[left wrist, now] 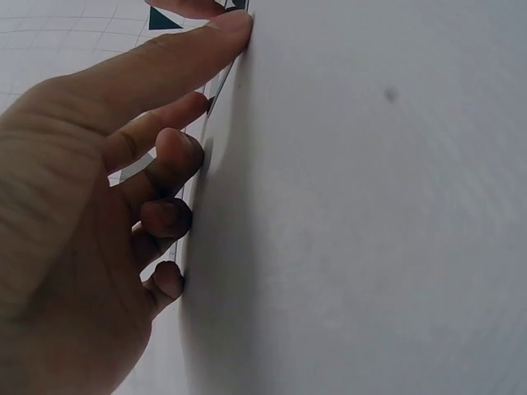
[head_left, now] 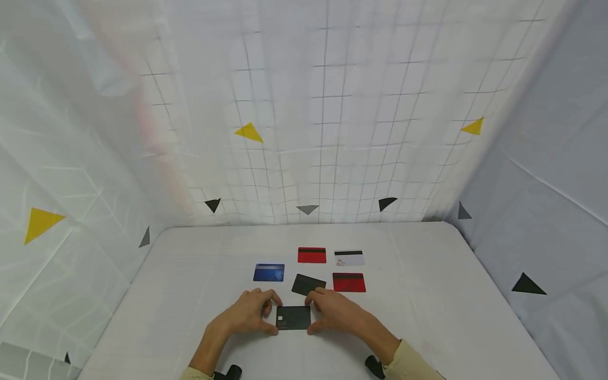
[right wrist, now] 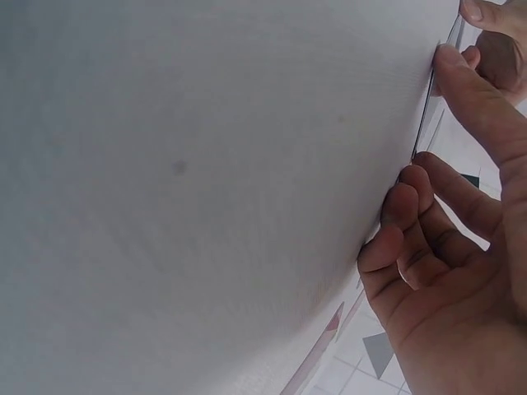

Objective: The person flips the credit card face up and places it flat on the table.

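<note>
A black VIP card (head_left: 293, 318) with a small pale chip lies flat on the white table in the head view. At its left end my left hand (head_left: 252, 311) pinches it, index finger by the top corner and thumb by the bottom corner. My right hand (head_left: 339, 312) holds the right end the same way. Just behind is a second black card (head_left: 306, 284), slightly turned, its right corner partly hidden by my right fingers. Seen edge-on in the right wrist view, the card is a thin dark line beside my right hand (right wrist: 461, 239); my left hand (left wrist: 90, 189) fills the left wrist view's left side.
Behind the hands lie a blue card (head_left: 268, 273), a red card (head_left: 349, 282), another red card (head_left: 312, 255) and a white card (head_left: 349, 258) with a dark stripe. White sheets with coloured triangles (head_left: 249, 132) surround the white table (head_left: 427, 316).
</note>
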A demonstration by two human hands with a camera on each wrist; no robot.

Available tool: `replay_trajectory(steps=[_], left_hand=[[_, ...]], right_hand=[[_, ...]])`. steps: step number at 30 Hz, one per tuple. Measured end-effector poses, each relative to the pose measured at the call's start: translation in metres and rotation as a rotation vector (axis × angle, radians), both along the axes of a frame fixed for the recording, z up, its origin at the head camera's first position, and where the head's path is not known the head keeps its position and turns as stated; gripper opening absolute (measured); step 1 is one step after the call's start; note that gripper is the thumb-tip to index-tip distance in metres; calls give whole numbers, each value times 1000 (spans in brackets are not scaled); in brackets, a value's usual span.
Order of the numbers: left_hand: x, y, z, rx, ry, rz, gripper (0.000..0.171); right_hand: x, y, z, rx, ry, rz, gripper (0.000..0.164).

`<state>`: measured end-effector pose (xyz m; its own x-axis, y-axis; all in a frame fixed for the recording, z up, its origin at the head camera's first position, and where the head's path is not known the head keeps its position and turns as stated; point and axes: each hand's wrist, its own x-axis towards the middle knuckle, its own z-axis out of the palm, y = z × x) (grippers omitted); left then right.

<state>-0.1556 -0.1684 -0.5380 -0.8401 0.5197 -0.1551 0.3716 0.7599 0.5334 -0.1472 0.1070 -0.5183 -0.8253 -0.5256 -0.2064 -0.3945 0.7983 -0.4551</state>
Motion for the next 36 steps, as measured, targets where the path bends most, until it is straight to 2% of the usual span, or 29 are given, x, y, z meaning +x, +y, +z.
replay_trajectory(steps=[12, 18, 26, 36], left_hand=[[1, -1, 1, 18, 7, -8, 55], [1, -1, 2, 11, -6, -9, 55], [-4, 2, 8, 19, -5, -17, 54], [-8, 5, 6, 49, -14, -19, 51]], right_hand=[[0, -1, -2, 11, -4, -13, 58], [-1, 2, -2, -18, -7, 1, 64], [-1, 11, 4, -78, -18, -20, 71], [-3, 25, 7, -116, -23, -62, 68]])
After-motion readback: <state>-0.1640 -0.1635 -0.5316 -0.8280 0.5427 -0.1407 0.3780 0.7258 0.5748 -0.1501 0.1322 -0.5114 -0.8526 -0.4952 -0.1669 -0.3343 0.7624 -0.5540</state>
